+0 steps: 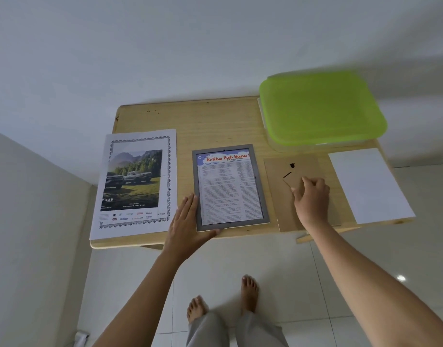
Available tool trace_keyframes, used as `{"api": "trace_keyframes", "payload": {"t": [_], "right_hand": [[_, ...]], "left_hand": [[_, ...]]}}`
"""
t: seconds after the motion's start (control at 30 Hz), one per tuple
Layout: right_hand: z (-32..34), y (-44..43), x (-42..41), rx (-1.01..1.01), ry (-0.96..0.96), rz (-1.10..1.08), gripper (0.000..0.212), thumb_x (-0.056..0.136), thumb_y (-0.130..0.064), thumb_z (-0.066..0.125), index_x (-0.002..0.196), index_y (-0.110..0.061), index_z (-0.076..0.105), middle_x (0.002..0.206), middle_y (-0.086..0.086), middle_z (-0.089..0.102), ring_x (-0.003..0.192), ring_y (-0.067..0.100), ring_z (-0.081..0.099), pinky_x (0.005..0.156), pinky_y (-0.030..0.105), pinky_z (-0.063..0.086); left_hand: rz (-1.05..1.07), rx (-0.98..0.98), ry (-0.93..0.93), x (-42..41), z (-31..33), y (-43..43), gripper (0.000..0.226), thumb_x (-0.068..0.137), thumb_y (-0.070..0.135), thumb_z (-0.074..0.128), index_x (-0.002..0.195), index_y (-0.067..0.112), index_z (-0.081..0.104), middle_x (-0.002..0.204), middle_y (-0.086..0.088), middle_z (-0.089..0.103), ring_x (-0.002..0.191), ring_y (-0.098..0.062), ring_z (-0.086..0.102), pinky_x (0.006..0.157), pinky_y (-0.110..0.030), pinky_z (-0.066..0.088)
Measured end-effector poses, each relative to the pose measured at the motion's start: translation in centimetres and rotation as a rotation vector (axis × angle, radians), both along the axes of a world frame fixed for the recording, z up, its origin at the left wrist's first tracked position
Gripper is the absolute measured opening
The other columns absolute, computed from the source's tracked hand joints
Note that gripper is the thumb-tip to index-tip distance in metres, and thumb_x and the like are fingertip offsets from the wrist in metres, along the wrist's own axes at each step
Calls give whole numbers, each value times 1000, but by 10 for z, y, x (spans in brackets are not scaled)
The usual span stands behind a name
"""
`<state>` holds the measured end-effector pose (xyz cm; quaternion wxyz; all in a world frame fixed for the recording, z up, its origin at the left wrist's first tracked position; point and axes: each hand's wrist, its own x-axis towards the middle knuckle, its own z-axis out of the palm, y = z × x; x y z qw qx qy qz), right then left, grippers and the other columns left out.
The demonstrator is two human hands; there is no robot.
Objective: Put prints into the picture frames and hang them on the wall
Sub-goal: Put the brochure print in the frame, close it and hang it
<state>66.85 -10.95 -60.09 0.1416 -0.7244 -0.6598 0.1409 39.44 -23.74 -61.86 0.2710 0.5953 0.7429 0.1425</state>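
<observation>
A grey picture frame lies flat in the middle of the small wooden table, with a text print headed in red letters inside it. My left hand rests flat with fingers apart against the frame's lower left corner. To the frame's right lies its brown backing board. My right hand pinches the board's fold-out stand flap and holds it raised. A larger print showing pickup trucks before mountains lies at the table's left. A blank white sheet lies at the right edge.
A clear plastic box with a lime-green lid stands at the table's back right. The white wall rises directly behind the table. My bare feet stand on white floor tiles in front of it.
</observation>
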Motion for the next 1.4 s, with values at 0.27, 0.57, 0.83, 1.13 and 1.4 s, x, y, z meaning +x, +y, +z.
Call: {"api": "trace_keyframes", "payload": {"t": [0.27, 0.57, 0.83, 1.13, 1.4], "right_hand": [[13, -19, -1, 34, 42, 23, 36, 91, -18, 54, 121, 2, 51, 116, 26, 47, 108, 38, 46, 85, 42, 44], [32, -29, -79, 41, -1, 251, 32, 93, -23, 50, 115, 0, 52, 112, 21, 51, 102, 37, 47, 84, 41, 40], [26, -23, -151, -99, -163, 322, 31, 97, -27, 40, 118, -5, 47, 123, 15, 47, 112, 30, 42, 91, 35, 35], [22, -13, -165, -78, -212, 304, 32, 97, -27, 40, 117, -4, 48, 119, 17, 49, 108, 28, 45, 86, 34, 39], [20, -9, -167, -77, -207, 300, 33, 95, -27, 44, 118, -4, 49, 119, 16, 49, 107, 27, 45, 85, 33, 41]], "left_hand": [[-13, 21, 4, 0, 1, -2, 111, 64, 79, 46, 148, 24, -1, 156, 10, -2, 140, -4, -10, 114, -35, 2], [-61, 6, -16, -6, 7, -3, 112, 66, 81, 43, 148, 20, -2, 157, 6, -3, 143, -9, -8, 115, -33, -1], [-100, -17, -27, -15, 6, -4, 100, 79, 59, 57, 148, 20, -3, 157, 7, -6, 142, -5, -10, 113, -27, -4], [-164, -44, 8, -20, 6, -2, 95, 83, 56, 54, 148, 20, -4, 156, 8, -11, 134, 2, -20, 110, -24, -7], [-184, -36, 49, -21, 4, -2, 93, 84, 60, 50, 148, 20, -5, 155, 9, -12, 134, 1, -22, 111, -23, -8]]}}
